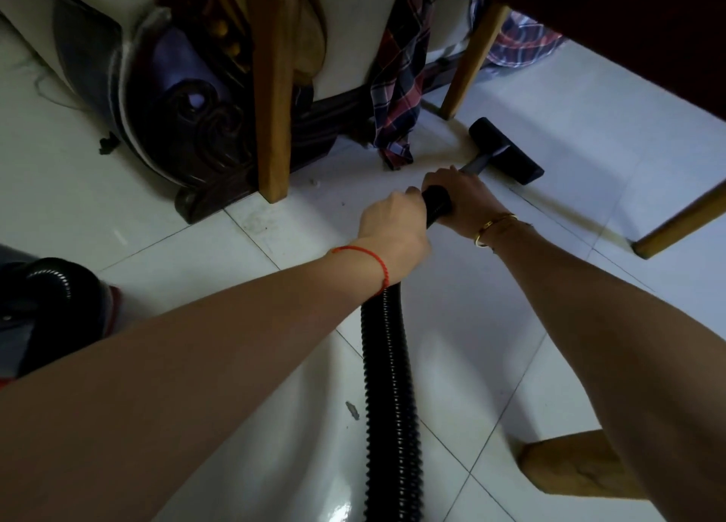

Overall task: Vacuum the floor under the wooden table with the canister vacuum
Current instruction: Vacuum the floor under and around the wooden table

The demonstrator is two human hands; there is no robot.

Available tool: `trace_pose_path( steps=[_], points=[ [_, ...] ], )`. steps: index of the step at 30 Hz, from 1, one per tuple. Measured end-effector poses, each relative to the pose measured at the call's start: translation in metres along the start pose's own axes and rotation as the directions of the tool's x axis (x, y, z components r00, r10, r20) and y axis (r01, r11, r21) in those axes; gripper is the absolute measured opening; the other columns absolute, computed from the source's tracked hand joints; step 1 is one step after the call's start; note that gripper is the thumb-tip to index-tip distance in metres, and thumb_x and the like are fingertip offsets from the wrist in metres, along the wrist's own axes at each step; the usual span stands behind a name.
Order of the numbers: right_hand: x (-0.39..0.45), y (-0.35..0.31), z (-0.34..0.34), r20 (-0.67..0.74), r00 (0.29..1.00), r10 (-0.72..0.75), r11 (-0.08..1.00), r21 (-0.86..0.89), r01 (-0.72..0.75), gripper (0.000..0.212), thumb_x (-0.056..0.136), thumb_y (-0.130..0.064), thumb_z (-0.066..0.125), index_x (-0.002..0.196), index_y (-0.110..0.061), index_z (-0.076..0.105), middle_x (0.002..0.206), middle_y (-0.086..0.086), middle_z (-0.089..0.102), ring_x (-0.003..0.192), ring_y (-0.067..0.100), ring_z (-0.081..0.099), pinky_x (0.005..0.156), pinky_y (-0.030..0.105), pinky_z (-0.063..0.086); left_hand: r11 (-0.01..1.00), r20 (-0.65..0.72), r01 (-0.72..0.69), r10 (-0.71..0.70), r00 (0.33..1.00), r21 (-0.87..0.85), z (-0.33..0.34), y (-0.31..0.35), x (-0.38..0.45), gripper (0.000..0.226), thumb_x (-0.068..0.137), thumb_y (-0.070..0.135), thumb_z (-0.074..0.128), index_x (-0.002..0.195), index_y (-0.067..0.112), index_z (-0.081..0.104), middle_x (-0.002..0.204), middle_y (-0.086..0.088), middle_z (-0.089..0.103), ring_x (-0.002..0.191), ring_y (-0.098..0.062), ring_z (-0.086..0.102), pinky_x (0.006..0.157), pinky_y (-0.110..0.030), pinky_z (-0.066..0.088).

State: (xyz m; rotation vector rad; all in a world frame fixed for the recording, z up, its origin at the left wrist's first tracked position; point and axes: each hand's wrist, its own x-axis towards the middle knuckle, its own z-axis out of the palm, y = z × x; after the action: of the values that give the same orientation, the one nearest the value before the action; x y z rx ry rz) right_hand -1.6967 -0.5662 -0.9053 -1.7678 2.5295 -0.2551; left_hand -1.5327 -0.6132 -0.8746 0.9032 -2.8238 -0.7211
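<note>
My left hand [393,226] grips the near end of the black handle [438,203], fingers curled round it where the ribbed hose [389,396] joins. My right hand [463,199] wraps the same handle just ahead, a gold bangle [493,228] on that wrist and a red thread [365,260] on the left. The black floor nozzle [506,150] lies flat on the white tiled floor [569,136] under the dark table edge, between wooden legs [273,89], near a hanging plaid cloth [398,85]. The vacuum body [47,309] sits at my left.
</note>
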Motion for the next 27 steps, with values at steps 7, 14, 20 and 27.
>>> trace_pose_path(
  steps=[7, 14, 20, 27],
  points=[
    [0.003, 0.013, 0.001, -0.041, 0.999, -0.031, 0.999, 0.034, 0.032, 0.01, 0.082, -0.019, 0.067, 0.087, -0.013, 0.06, 0.086, 0.004, 0.062, 0.081, 0.017, 0.052, 0.103, 0.037, 0.035, 1.0, -0.005, -0.015, 0.015, 1.0, 0.011, 0.004, 0.006, 0.007, 0.041, 0.086, 0.015, 0.062, 0.122, 0.006, 0.045, 0.112, -0.013, 0.057, 0.097, -0.031, 0.062, 0.066, -0.032, 0.042],
    [-0.003, -0.011, -0.004, -0.065, 0.997, -0.036, 0.996, 0.079, 0.042, 0.009, 0.082, -0.018, 0.064, 0.084, -0.013, 0.057, 0.082, -0.002, 0.054, 0.077, 0.019, 0.054, 0.069, 0.028, 0.04, 0.998, -0.059, -0.037, 0.039, 0.997, 0.042, -0.01, -0.004, -0.011, 0.039, 0.085, 0.015, 0.062, 0.12, 0.005, 0.047, 0.109, -0.014, 0.061, 0.093, -0.032, 0.063, 0.063, -0.033, 0.042],
    [-0.021, -0.053, -0.001, -0.12, 0.984, -0.134, 0.978, 0.144, 0.151, 0.012, 0.079, -0.015, 0.064, 0.082, -0.007, 0.056, 0.077, 0.0, 0.053, 0.072, 0.019, 0.051, 0.063, 0.03, 0.04, 0.993, -0.055, -0.066, 0.071, 0.996, 0.095, -0.028, -0.027, -0.054, 0.036, 0.086, 0.017, 0.062, 0.116, 0.007, 0.047, 0.104, -0.013, 0.06, 0.081, -0.029, 0.059, 0.06, -0.032, 0.041],
    [-0.043, -0.118, 0.001, -0.184, 0.955, -0.234, 0.947, 0.181, 0.267, 0.017, 0.076, -0.016, 0.07, 0.079, -0.008, 0.055, 0.077, 0.003, 0.058, 0.073, 0.018, 0.053, 0.067, 0.033, 0.045, 0.994, -0.059, -0.063, 0.068, 0.996, 0.088, -0.057, -0.061, -0.113, 0.028, 0.085, 0.022, 0.062, 0.107, 0.012, 0.048, 0.086, -0.005, 0.055, 0.069, -0.022, 0.053, 0.059, -0.031, 0.043]
  ],
)
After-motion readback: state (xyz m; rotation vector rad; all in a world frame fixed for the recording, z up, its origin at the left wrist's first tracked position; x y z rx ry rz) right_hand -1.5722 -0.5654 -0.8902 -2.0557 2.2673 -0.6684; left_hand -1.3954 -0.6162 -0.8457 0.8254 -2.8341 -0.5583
